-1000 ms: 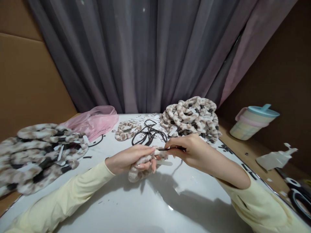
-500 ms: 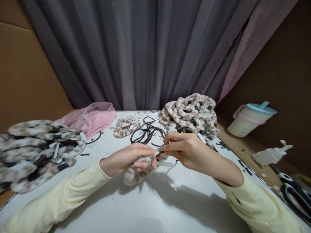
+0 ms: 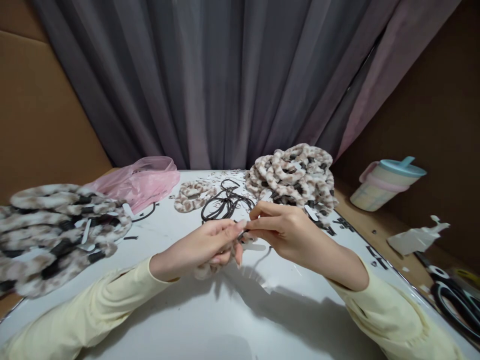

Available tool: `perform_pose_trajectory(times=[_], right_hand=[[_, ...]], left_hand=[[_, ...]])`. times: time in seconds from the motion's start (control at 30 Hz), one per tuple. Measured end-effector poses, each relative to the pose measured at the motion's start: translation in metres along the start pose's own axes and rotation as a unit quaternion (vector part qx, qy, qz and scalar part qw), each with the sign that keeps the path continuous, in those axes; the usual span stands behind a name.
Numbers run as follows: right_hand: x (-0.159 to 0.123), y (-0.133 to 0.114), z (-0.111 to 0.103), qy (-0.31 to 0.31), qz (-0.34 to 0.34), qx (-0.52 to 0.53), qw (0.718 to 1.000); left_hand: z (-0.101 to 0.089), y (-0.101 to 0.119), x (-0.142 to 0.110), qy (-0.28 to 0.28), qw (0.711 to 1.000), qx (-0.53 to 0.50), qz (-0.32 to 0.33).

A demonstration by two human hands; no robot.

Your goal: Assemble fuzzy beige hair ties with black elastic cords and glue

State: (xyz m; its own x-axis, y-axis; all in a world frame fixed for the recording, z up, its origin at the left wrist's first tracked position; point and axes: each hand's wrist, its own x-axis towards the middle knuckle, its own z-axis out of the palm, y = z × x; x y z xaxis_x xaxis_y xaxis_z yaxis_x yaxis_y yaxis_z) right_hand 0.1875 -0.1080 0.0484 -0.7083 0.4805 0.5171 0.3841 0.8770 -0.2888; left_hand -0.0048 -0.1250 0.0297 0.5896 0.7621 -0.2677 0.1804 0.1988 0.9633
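My left hand [image 3: 204, 245] is closed around a furry brown-and-white plush tube [image 3: 203, 270], most of it hidden behind the fingers. Thumb and fingertips of my right hand [image 3: 285, 235] are pinched together right at my left thumb tip, on a short dark cord end [image 3: 244, 232] beside the plush. How the cord sits in the tube is hidden by the fingers. Below the fingertips a pale tag strip [image 3: 256, 247] shows. A tangle of dark cord [image 3: 227, 202] lies just beyond my hands, with one furry ring [image 3: 193, 196] to its left.
Furry rings with dark sections and white tags are heaped at left [image 3: 60, 235] and at back right [image 3: 292, 175]. A pink plastic bag [image 3: 144, 180] lies at back left. Off the table's right edge are a lidded cup [image 3: 386, 185], a white bottle [image 3: 414, 240] and black-handled scissors [image 3: 455, 305].
My right hand has moved slightly left, against my left thumb, and less of the dark cord shows. My left hand now covers more of the plush. The view has shifted a little.
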Motion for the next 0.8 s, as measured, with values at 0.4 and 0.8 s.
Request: perform_pose_trajectory(times=[0.4, 0.8], right_hand=[[-0.001, 0.001, -0.010, -0.062, 0.038, 0.000, 0.997], [-0.004, 0.001, -0.013, -0.015, -0.039, -0.186, 0.982]], left_hand=[[0.004, -0.015, 0.002, 0.154, 0.908, 0.349, 0.173], [0.003, -0.027, 0.007, 0.157, 0.750, 0.518, 0.379]])
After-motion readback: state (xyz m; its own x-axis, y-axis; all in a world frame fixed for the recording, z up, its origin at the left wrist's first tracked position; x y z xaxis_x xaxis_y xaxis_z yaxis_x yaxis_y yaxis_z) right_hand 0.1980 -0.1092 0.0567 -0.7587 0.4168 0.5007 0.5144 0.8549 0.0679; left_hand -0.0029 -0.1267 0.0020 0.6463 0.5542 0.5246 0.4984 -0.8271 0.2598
